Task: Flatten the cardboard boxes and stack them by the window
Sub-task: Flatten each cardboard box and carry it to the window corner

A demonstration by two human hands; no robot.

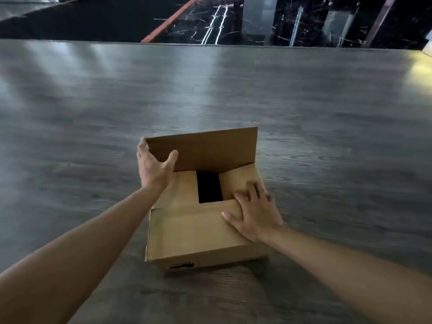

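Observation:
A brown cardboard box point(194, 232) stands on the grey wood floor in front of me, still in box shape. Its far flap stands upright, and the near flap and two side flaps lie folded over the top, leaving a dark gap in the middle. My left hand point(153, 166) grips the left edge of the upright far flap, thumb in front and fingers behind. My right hand point(253, 212) rests on the right side flap and the near flap, fingers spread and slightly bent.
Grey wood floor point(210, 90) stretches wide around the box. A dark window wall point(233, 19) with an orange-red bar and grey columns runs along the far edge. A bright patch of light lies at the far right.

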